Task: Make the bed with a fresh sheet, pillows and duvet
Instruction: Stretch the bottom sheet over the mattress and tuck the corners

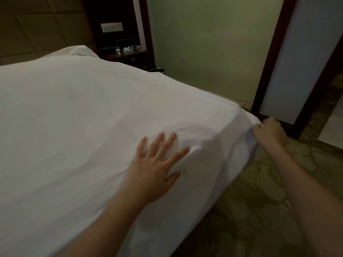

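Two bare forearms reach out from the near edge of the view, one over the bed and one along its side. Her left hand (156,164) lies palm down on the white sheet (74,127) close to the bed's near right corner, fingers straight and spread, pressing the cloth flat and holding nothing; small creases bunch up just ahead of the fingertips. Over at the corner itself, the right hand (269,131) has its fingers curled round a fold of the sheet where it drops over the side, gripping it. That sheet is smooth, soft cotton-looking stuff, covering the whole mattress, whose long axis runs away from the corner toward the padded headboard (37,26) at the far left. A rumpled white lump, maybe a pillow (78,51), sits at the far edge. Beyond it stands a dark wooden nightstand (128,56) with small items too dim to make out. Patterned carpet (259,210) lies beside the bed.
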Motion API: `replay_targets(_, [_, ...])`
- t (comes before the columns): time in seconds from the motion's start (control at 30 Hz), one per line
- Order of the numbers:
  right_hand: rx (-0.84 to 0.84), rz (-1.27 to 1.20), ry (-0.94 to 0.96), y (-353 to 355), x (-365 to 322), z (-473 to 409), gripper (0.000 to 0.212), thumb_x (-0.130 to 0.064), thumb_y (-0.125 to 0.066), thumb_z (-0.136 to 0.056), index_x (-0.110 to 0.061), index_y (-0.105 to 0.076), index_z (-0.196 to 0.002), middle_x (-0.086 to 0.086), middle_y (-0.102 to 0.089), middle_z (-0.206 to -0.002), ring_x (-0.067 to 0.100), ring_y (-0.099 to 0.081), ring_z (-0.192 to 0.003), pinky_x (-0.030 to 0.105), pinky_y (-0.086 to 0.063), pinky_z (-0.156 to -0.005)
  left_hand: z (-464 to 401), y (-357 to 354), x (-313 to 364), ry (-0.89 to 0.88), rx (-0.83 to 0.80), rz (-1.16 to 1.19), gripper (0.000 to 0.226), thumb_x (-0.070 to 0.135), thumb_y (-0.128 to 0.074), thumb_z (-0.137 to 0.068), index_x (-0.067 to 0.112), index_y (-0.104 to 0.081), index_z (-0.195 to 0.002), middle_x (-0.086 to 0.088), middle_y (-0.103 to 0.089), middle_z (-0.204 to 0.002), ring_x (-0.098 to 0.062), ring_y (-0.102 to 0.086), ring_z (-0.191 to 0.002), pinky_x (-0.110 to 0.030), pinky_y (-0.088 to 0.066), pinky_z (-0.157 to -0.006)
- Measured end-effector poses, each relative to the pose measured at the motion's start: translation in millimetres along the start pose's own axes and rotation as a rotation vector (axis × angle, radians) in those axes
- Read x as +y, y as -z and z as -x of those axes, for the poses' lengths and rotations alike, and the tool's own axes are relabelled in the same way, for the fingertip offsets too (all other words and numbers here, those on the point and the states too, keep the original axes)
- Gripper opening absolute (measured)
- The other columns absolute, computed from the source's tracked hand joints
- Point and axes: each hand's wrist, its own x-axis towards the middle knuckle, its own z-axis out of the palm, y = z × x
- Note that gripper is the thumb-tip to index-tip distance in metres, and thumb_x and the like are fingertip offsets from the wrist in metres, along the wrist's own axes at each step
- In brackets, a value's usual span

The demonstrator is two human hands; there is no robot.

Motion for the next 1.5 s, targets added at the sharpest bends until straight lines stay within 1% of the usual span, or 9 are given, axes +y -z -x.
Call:
replay_targets(0.2, [-0.114,-0.123,-0.051,-25,-43,-29,0.038,-0.024,-0.047,-0.096,-0.006,-0.058,-0.127,0.019,-0.056,-0.131,0.039,-0.051,-0.121,0.041,-0.042,-0.099,0,-1,-1,0.002,0.008,-0.026,0.063,0.056,-0.037,-0.085,0.042,-0.029,-0.146,-0.005,-0.032,-0.154,-0.031,-0.035,-0.139,-0.056,-0.025,-0.106])
replay_targets(0.43, [0.263,0.201,0.102,4,-3,-33,0.026,-0.019,-0.047,-0.094,-0.007,-0.070,-0.101,0.021,-0.067,-0.103,0.039,-0.059,-0.100,0.042,-0.041,-0.090,1,-2,-3,-0.006,-0.006,0.000,0.071,0.061,-0.039,-0.078,0.043,-0.029,-0.146,-0.003,-0.031,-0.155,-0.029,-0.033,-0.140,-0.055,-0.025,-0.106])
replay_targets(0.67, [0.066,0.046,-0.110,-27,-1,-6,0.041,-0.019,-0.044,-0.096,-0.004,-0.047,-0.134,0.017,-0.044,-0.141,0.035,-0.038,-0.130,0.045,-0.028,-0.108,0,1,1,0.033,0.022,0.051,0.058,0.060,-0.029,-0.088,0.045,-0.034,-0.143,-0.001,-0.032,-0.154,-0.027,-0.031,-0.141,-0.053,-0.021,-0.107])
replay_targets(0.8, [0.406,-0.269,0.378,-57,10,66,0.051,-0.030,-0.030,-0.099,-0.010,-0.033,-0.147,0.011,-0.028,-0.155,0.026,-0.022,-0.144,0.043,-0.008,-0.118,0,-3,1,0.026,0.029,0.033,0.055,0.053,-0.030,-0.090,0.042,-0.035,-0.144,-0.003,-0.034,-0.153,-0.029,-0.034,-0.140,-0.055,-0.023,-0.107])
replay_targets(0.93, [0.012,-0.366,0.679,-112,23,117,0.055,-0.038,-0.025,-0.103,-0.033,0.001,-0.152,-0.004,-0.001,-0.159,0.013,0.001,-0.148,0.037,-0.002,-0.120,-2,-4,1,0.024,0.017,0.016,0.057,0.054,-0.032,-0.088,0.042,-0.035,-0.143,-0.004,-0.035,-0.153,-0.030,-0.035,-0.139,-0.056,-0.027,-0.108])
replay_targets(1.13, [-0.562,0.032,0.322,-155,96,149,0.074,-0.031,-0.038,-0.101,-0.034,0.022,-0.145,0.004,0.011,-0.161,0.031,-0.001,-0.148,0.051,-0.018,-0.117,-2,-4,0,0.024,-0.001,0.015,0.059,0.056,-0.031,-0.086,0.042,-0.033,-0.144,-0.004,-0.034,-0.153,-0.031,-0.034,-0.139,-0.057,-0.025,-0.109])
replay_targets(1.23, [-0.390,0.186,0.331,-140,94,154,0.071,-0.020,-0.050,-0.092,-0.017,-0.014,-0.153,0.011,-0.015,-0.159,0.035,-0.022,-0.142,0.049,-0.028,-0.111,-2,-3,1,0.021,-0.009,0.005,0.059,0.055,-0.031,-0.087,0.041,-0.033,-0.144,-0.005,-0.035,-0.153,-0.032,-0.035,-0.138,-0.060,-0.028,-0.108])
replay_targets(1.33, [-0.091,0.162,0.485,-134,74,155,0.047,-0.018,-0.041,-0.080,-0.011,-0.057,-0.123,0.008,-0.059,-0.125,0.031,-0.053,-0.115,0.047,-0.037,-0.102,-2,-2,1,0.020,-0.011,0.000,0.059,0.054,-0.032,-0.087,0.040,-0.035,-0.144,-0.006,-0.035,-0.152,-0.032,-0.037,-0.138,-0.060,-0.029,-0.107])
replay_targets(1.5, [-0.177,0.263,0.526,-145,73,156,0.048,-0.020,-0.057,-0.068,-0.011,-0.068,-0.113,0.006,-0.068,-0.114,0.035,-0.061,-0.112,0.056,-0.042,-0.096,-2,-3,1,0.021,-0.014,0.010,0.059,0.054,-0.031,-0.087,0.041,-0.033,-0.144,-0.006,-0.034,-0.153,-0.032,-0.035,-0.138,-0.060,-0.027,-0.108])
